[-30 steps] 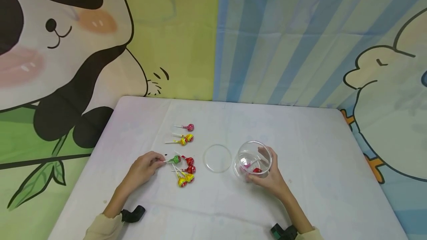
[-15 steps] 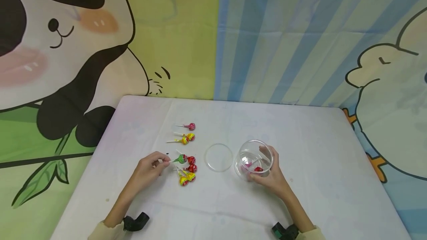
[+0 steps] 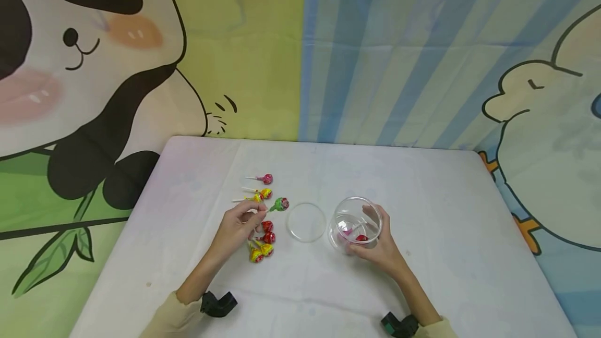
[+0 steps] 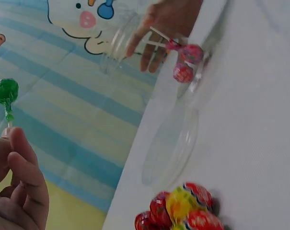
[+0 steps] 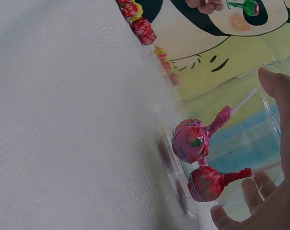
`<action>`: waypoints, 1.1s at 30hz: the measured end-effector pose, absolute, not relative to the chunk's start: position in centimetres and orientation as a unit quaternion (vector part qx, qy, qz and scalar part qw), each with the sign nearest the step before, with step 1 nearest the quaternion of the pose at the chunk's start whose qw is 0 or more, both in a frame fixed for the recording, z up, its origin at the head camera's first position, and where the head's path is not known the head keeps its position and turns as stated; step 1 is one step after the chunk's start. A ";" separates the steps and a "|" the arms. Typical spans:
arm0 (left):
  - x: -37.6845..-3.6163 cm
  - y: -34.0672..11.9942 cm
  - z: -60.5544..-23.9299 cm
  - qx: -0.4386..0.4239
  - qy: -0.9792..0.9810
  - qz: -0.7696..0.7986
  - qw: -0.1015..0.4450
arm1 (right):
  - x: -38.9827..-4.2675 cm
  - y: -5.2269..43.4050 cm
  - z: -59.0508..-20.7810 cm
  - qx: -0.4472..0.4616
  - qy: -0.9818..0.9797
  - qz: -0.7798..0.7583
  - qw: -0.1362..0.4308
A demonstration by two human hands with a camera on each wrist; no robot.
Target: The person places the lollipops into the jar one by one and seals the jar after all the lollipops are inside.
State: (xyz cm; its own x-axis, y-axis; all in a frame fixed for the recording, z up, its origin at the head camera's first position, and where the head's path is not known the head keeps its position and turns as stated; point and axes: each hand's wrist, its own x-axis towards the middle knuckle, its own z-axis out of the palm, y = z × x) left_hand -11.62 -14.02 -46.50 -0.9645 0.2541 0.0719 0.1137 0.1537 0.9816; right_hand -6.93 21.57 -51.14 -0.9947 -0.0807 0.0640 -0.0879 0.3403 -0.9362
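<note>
My left hand (image 3: 241, 226) pinches the white stick of a green-wrapped lollipop (image 3: 280, 204), its candy end pointing right, above the table. In the left wrist view the green lollipop (image 4: 7, 91) stands upright over the fingertips. My right hand (image 3: 382, 244) holds a clear jar (image 3: 355, 207) around its side, mouth up. Inside the jar lie a pink lollipop (image 5: 190, 141) and a red lollipop (image 5: 206, 183). Between the hands, a clear round lid (image 3: 307, 222) lies flat on the table. Red lollipops (image 3: 268, 237) lie just beyond my left hand, which partly hides them.
Two yellow lollipops (image 3: 262, 251) lie in front of the red ones. Farther back are a pink lollipop (image 3: 267, 179) and two more yellow lollipops (image 3: 266, 193). The white-covered table (image 3: 446, 213) ends at a printed cloth backdrop (image 3: 394, 56).
My left hand has lifted the green lollipop from beside the red ones and carried it right and away from me. The right hand stays on the jar.
</note>
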 end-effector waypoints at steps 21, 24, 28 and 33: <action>-12.6 -7.4 -44.3 0.135 0.697 0.692 0.130 | -6.9 21.4 -51.0 0.041 -0.821 0.570 0.010; -12.7 -6.2 -44.0 0.145 0.702 0.687 0.120 | -6.8 21.4 -51.0 0.036 -0.822 0.568 0.008; -12.9 -4.8 -43.8 0.148 0.707 0.681 0.122 | -6.8 21.4 -51.0 0.036 -0.822 0.569 0.008; -13.2 -3.6 -44.2 0.164 0.712 0.672 0.117 | -6.9 21.3 -50.9 0.039 -0.822 0.567 0.012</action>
